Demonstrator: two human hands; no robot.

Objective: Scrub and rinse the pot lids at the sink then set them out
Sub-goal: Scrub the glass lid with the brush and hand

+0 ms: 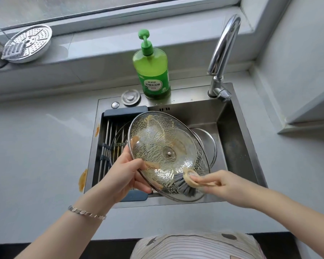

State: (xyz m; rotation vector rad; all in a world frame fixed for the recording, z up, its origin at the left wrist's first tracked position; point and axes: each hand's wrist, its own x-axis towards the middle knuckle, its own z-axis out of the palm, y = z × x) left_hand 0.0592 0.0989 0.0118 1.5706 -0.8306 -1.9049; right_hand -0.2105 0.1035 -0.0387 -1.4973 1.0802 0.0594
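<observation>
The glass pot lid (166,146) is held tilted over the sink (232,146), its inner face toward the person and its low edge near the sink's front edge. The left hand (127,176) makes a holding grip on the lid's left rim, thumb on the inner face and fingers behind the glass. The right hand (219,184) grips the wooden handle of a dish brush (187,184), whose grey bristles press the glass just inside the low rim. Suds streak most of the inner face, but brownish film shows along the upper rim and beside the left thumb, so the scrubbing looks only partly done. To do it well, the brush should probably work round the metal rim band in short strokes, then round the centre screw, where grease tends to collect. The left hand would need to turn the lid so the patch under the thumb gets reached. Soapy glass is slippery, so the left grip should be firm and the lid kept low over the basin. Another lid (208,144) lies on the sink floor toward the back right, and one more (118,146) shows under the drain rack (108,139) at the sink's left side. The faucet (223,47) at the back right corner shows no water running, so rinsing is not yet begun.
</observation>
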